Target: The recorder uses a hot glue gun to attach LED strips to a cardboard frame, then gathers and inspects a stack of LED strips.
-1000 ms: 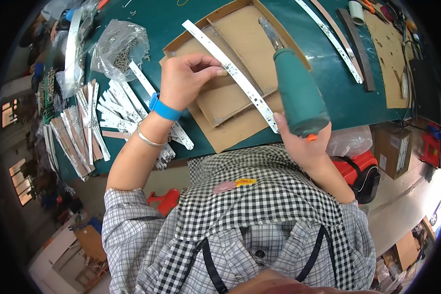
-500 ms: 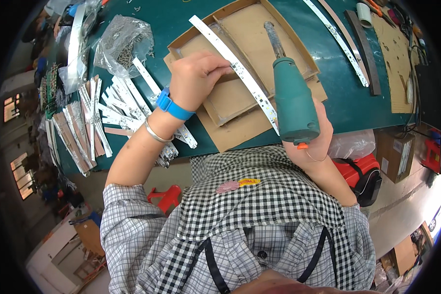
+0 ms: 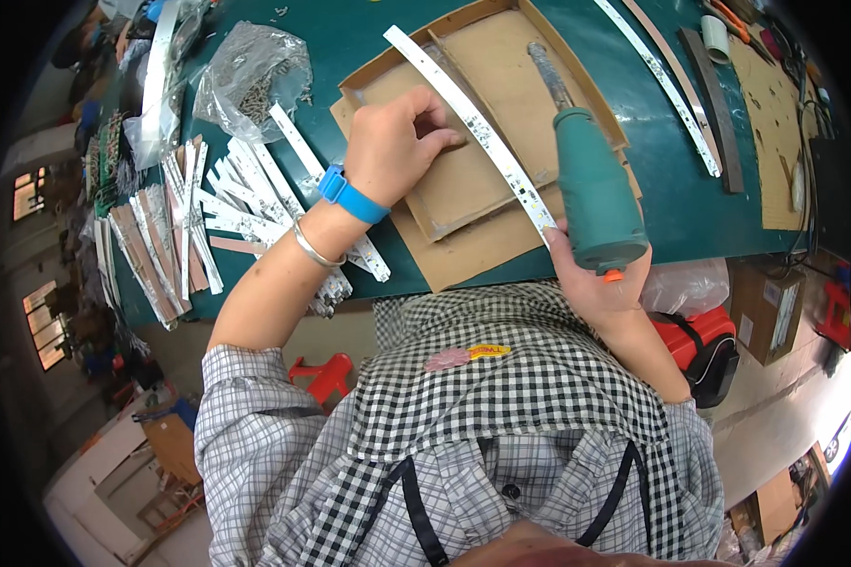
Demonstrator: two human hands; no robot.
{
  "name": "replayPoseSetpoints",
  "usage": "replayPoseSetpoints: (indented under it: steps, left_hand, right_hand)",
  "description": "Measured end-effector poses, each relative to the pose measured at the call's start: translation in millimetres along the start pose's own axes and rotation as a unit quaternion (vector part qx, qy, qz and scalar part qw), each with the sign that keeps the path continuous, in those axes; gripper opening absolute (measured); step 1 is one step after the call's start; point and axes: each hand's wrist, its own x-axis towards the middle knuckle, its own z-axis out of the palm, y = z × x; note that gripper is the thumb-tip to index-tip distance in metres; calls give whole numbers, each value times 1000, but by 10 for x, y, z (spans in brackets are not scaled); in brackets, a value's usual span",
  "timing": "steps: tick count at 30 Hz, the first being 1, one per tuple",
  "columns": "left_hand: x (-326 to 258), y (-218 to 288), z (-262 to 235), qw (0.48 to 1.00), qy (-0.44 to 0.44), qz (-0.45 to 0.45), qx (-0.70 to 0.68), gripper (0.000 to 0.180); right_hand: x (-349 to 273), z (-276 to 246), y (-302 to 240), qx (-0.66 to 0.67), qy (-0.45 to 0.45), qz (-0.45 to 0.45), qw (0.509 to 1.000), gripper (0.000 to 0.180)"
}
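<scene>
A long white LED strip (image 3: 482, 132) with small components slants over a shallow cardboard tray (image 3: 416, 227). My right hand (image 3: 610, 293) has its thumb on the strip's lower end, pinching it. A thick green power tool (image 3: 596, 189) with a metal shaft lies across the view in front of that hand and hides most of its fingers; I cannot tell whether the hand touches the tool. My left hand (image 3: 392, 142) is over the tray's left side, just apart from the strip. Its fingers are curled and thumb and fingertips drawn together; anything between them is too small to make out.
Left of the tray lies a pile of LED strips (image 3: 246, 203), with a clear plastic bag of screws (image 3: 255, 85) behind it. At the right are another LED strip (image 3: 667, 80), a dark bar (image 3: 714, 109), a white roll (image 3: 716, 40) and a stained board (image 3: 766, 142).
My left hand has come off the LED strip, its fingertips now left of it. My right thumb has come into sight on the strip's lower end. The green tool has shifted slightly right.
</scene>
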Motion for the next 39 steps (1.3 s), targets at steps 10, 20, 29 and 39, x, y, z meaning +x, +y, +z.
replayPoseSetpoints:
  steps: [10, 20, 29, 39]
  left_hand:
    - [138, 10, 18, 998, -62, 21, 2, 25]
    - [175, 13, 51, 996, -67, 16, 56, 16]
    - [57, 122, -155, 992, -77, -54, -87, 23]
    - [-285, 882, -273, 971, -67, 105, -204, 41]
  right_hand:
    - [64, -16, -184, 40, 34, 77, 996, 22]
    - [42, -14, -68, 81, 32, 79, 993, 26]
    - [118, -67, -97, -10, 45, -35, 998, 54]
    - [330, -113, -442, 242, 14, 133, 961, 19]
